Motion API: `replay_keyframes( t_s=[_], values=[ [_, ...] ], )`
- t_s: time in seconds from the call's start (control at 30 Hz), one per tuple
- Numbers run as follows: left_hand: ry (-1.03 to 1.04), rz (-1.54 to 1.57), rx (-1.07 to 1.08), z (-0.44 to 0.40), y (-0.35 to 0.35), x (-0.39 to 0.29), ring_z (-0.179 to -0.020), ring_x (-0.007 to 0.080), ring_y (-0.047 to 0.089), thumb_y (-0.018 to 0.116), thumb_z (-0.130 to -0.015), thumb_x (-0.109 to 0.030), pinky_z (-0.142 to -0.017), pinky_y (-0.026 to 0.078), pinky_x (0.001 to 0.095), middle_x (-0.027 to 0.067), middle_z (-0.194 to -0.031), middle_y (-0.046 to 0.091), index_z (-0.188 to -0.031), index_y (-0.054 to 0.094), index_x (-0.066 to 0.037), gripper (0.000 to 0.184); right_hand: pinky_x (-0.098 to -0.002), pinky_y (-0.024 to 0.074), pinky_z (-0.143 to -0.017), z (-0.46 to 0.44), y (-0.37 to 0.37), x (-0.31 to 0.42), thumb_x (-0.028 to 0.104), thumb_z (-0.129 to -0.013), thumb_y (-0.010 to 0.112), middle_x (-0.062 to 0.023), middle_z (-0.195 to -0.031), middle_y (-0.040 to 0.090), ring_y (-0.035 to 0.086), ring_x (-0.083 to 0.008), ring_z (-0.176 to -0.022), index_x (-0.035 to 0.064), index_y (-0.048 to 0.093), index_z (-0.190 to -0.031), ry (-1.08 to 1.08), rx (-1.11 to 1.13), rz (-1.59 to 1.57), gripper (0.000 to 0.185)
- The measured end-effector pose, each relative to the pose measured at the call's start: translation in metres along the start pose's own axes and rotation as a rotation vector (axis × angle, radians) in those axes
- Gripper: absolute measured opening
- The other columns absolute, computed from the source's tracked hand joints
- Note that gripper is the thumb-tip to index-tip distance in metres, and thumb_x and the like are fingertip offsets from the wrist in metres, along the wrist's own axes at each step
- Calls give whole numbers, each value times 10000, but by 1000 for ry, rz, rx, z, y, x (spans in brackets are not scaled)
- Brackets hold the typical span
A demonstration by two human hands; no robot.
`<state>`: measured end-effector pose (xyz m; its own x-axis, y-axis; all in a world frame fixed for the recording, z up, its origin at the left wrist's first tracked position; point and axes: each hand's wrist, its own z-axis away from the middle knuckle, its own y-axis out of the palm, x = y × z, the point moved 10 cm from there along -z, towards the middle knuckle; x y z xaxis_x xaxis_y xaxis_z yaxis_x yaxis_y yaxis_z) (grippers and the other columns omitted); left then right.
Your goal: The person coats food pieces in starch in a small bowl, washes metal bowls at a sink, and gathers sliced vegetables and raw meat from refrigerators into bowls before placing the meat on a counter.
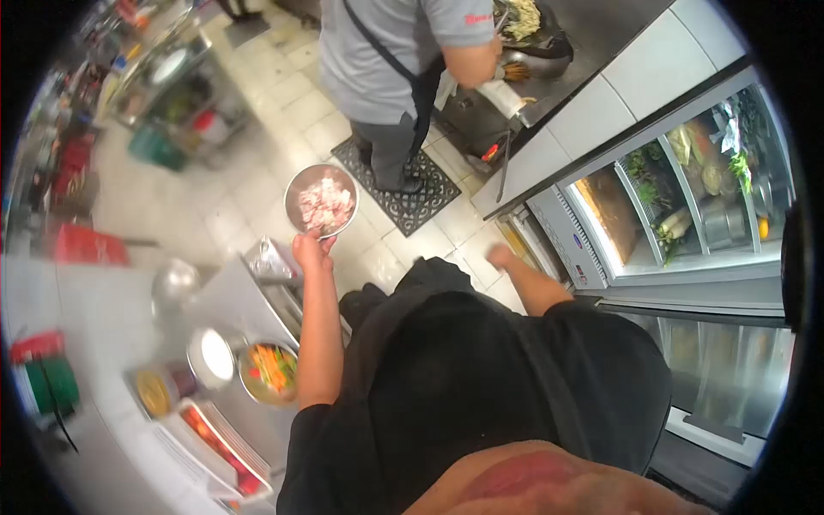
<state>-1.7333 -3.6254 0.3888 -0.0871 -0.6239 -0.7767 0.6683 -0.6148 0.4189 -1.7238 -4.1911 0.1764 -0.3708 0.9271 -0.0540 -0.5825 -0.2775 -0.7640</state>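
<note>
My left hand grips the near rim of a round metal bowl, held out in front of me. Inside the bowl lies a heap of pale pink chopped pieces that look like raw meat. On the other side, my right hand hangs low near the base of the glass-door refrigerator. It is small and blurred, so its fingers do not show clearly.
Ahead, a person in a grey shirt stands on a black mat beside a wok. A counter at left bears a bowl of cut vegetables, a white-filled bowl and a tray of red items.
</note>
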Motion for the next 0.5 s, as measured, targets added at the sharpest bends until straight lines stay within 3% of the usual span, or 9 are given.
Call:
replay_keyframes(
  t_s=[0.03,0.1,0.13,0.2,0.23,0.27,0.37,0.43,0.5],
  values=[
    [-10,28,-21,-17,13,-13,-729,306,644,502,-771,69,-516,600,394,181,-990,570,-917,480,-9,167,-418,528,-662,34,13,-29,178,-712,641,-183,-789,679,665,-312,-710,24,667,-661,284,55,-280,164],
    [-34,72,-94,-44,29,-39,-747,312,648,503,-769,72,-524,603,387,192,-997,573,-938,485,5,182,-402,533,-618,132,34,-77,125,-730,683,-180,-814,683,676,-301,-715,1,687,-848,917,-143,-903,171],
    [-35,31,-105,-63,34,-47,-761,300,656,526,-784,50,-561,602,380,178,-1013,589,-978,511,-2,201,-399,543,-575,163,16,-60,163,-851,565,-211,-917,660,678,-252,-770,-7,665,-942,948,96,-903,217],
    [-86,53,-26,-106,49,-52,-782,272,661,558,-804,9,-605,596,374,153,-1030,605,-1021,528,-20,221,-421,523,-656,140,56,-85,204,-789,626,-166,-842,675,678,-261,-751,53,691,-884,644,200,-605,190],
    [-44,68,-22,-127,122,-57,-807,246,658,584,-812,-25,-630,589,377,117,-991,609,-995,542,-41,189,-433,513,-697,105,68,-103,224,-757,657,-144,-805,683,677,-265,-742,83,704,-855,241,213,-237,177],
    [-50,-6,-65,-158,131,-55,-828,254,651,582,-811,-30,-629,594,382,119,-953,598,-982,536,-26,177,-444,503,-737,72,83,-97,244,-726,687,-122,-767,690,677,-269,-733,114,717,-826,-107,115,120,167],
    [-26,-18,-173,-192,146,-80,-793,292,645,528,-798,14,-578,599,389,145,-940,573,-941,486,-1,151,-427,484,-698,-51,-21,-92,227,-739,671,-114,-748,671,658,-258,-702,109,701,-823,72,236,-292,148],
    [-34,-22,-214,-204,155,-98,-779,295,641,515,-792,28,-561,597,382,146,-941,567,-919,473,-4,138,-417,471,-671,-151,-117,-76,216,-748,660,-109,-736,659,645,-251,-681,106,691,-822,173,141,-525,136],
    [-46,-25,-246,-230,161,-112,-768,297,638,508,-787,37,-546,596,376,148,-940,562,-901,465,-6,130,-406,459,-645,-261,-237,-39,205,-757,649,-104,-723,646,632,-243,-660,103,681,-820,114,-8,-682,124]
  ],
)
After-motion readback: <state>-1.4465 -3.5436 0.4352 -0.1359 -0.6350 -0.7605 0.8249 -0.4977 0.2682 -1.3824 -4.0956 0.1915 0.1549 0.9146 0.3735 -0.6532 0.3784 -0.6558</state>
